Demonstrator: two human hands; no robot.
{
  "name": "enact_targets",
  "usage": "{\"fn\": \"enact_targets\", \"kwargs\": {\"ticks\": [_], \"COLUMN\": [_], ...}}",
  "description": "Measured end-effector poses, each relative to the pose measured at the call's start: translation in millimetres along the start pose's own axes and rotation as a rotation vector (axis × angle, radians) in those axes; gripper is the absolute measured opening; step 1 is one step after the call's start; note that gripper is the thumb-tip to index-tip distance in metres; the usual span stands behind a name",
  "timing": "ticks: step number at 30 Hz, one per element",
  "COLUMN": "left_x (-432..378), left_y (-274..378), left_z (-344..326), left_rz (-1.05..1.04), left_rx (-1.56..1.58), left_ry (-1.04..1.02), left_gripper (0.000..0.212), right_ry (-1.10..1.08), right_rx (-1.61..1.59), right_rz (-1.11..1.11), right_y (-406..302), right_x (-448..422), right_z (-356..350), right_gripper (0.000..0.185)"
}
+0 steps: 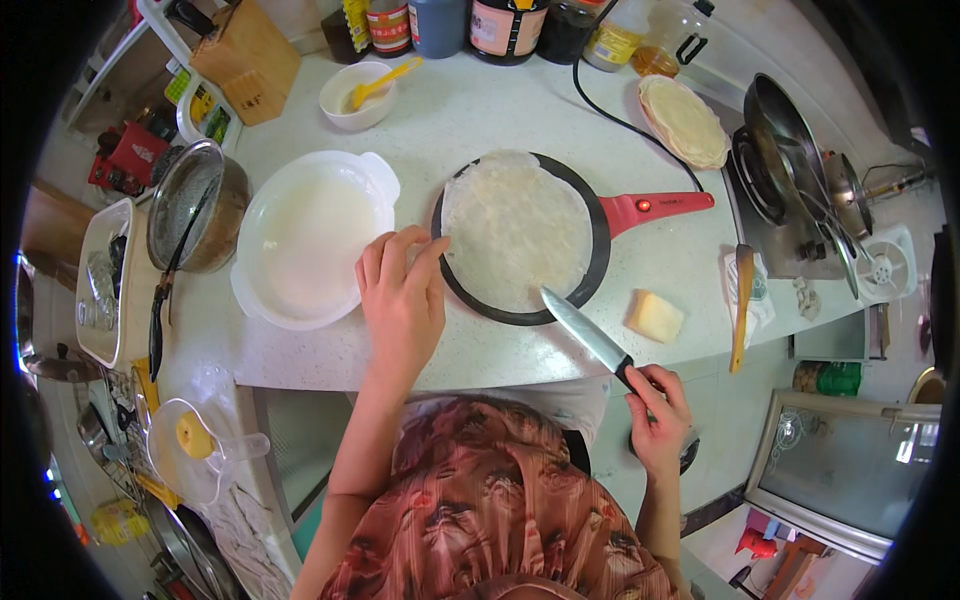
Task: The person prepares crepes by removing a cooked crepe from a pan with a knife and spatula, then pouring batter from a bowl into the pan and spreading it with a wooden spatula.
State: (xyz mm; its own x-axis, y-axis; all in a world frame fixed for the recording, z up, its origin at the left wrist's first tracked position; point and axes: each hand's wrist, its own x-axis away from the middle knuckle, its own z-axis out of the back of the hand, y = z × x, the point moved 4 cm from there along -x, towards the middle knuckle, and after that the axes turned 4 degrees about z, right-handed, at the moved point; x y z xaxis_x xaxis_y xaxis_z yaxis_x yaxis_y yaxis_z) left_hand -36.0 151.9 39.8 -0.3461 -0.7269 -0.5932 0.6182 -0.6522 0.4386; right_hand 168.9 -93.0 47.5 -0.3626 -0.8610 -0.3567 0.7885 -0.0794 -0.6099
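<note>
A thin pale crepe (517,232) lies on the black round plate of an electric crepe pan (600,259) with a red handle (660,210). It sits off-centre and overlaps the plate's far rim. My left hand (405,289) is at the plate's left rim, fingers bent, fingertips beside the crepe's edge. Whether they pinch it is unclear. In my right hand (660,416) is a knife (589,330), held by its black handle. The blade tip meets the crepe's near edge. To the left, a white two-handled basin (247,281) holds pale batter (322,232).
A stack of crepes (682,120) is at the back right, near a wok (780,142). A yellow-white block (655,316) and a wooden-handled tool (742,307) lie on the right. A black cord (622,109) crosses behind the pan. A metal pot (232,217) stands left.
</note>
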Motion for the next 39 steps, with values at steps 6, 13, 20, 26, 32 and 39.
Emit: {"fn": "enact_targets", "kwargs": {"ticks": [6,13,20,26,32,39], "left_x": [6.2,16.7,16.0,16.6,19.4,19.4], "left_y": [3.5,16.0,15.2,7.2,5.0,7.7], "left_z": [1.2,4.7,7.8,9.4,11.8,7.2], "left_rz": [-0.02,-0.05,-0.046,-0.054,-0.023,0.005], "left_rx": [0.007,0.075,0.039,0.065,0.142,0.161], "left_ry": [-0.04,-0.064,-0.092,0.034,0.003,-0.02], "left_gripper": [0.027,0.033,0.038,0.027,0.02,0.021], "right_ry": [-0.03,0.034,0.019,0.033,0.026,0.018], "right_rx": [0.098,0.079,0.025,-0.007,0.109,0.339], "right_rz": [0.06,0.004,-0.066,-0.039,0.024,0.131], "right_y": [-3.3,6.8,9.3,-7.2,-38.6,-63.6], "right_x": [-3.2,3.5,7.1,-18.3,-78.1,-114.0], "right_z": [-5.2,10.4,6.5,0.0,-21.6,-40.9], "right_gripper": [0.042,0.041,0.038,0.037,0.041,0.042]}}
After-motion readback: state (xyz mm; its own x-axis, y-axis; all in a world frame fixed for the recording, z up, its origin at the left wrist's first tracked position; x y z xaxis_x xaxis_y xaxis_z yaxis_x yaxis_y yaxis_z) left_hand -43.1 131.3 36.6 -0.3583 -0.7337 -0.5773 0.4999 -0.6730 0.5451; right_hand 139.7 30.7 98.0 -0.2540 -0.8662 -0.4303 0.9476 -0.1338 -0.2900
